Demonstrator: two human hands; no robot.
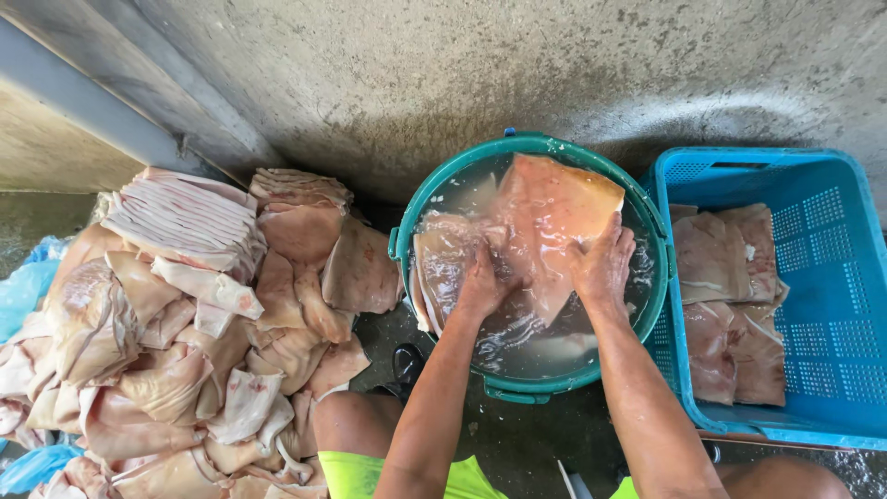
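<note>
Pork skin sheet (554, 217), large, pinkish-tan, half sunk in water inside green tub (407, 222), centre frame, upper edge propped vs. far rim.

Far L: blue plastic bag (23, 286) at frame edge, part hidden under meat. Next: big pile of raw skin pieces (176, 370) heaped on wet concrete floor (443, 83), w/ neat stack of flat-cut slabs (185, 217) on top at back. Pile reaches nearly to tub's L side; touching or not, can't tell.

Centre: tub full of cloudy water, more pale pieces submerged beneath. Left hand (485, 282) wrist-deep at sheet's lower L part, fingers curled down onto skin, tips under water so exact grip unclear. Right hand (602, 263) flat-ish on sheet's R edge, fingers bent over it, pressing/gripping same sheet. Both forearms wet, bare. Knees + yellow-green shorts (356, 476) at bottom edge, squatting just behind tub.

R: blue perforated crate (822, 277) just beside tub, rims about touching. Inside, washed-looking skin pieces (730, 305) laid flat in overlapping layers along crate's L half; R half bare plastic.
</note>
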